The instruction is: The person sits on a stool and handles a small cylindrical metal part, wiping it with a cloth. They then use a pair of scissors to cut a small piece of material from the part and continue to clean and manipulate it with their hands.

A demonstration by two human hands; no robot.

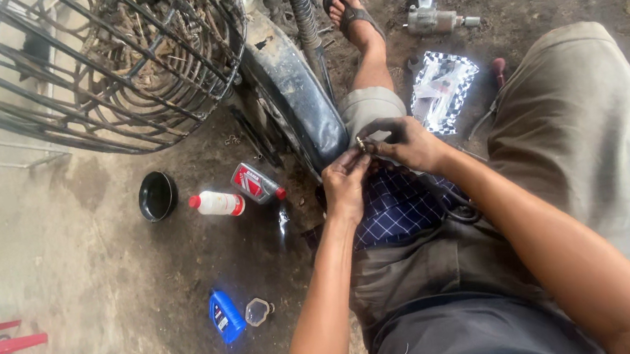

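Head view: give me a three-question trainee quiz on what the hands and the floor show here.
1. True or false: both hands, left hand and right hand, meet on one small metal part.
2. Which lies nearest the black bowl? A) white bottle B) blue bottle C) checkered packet
3. What colour is the white bottle's cap?

Key: 1 true; 2 A; 3 red.
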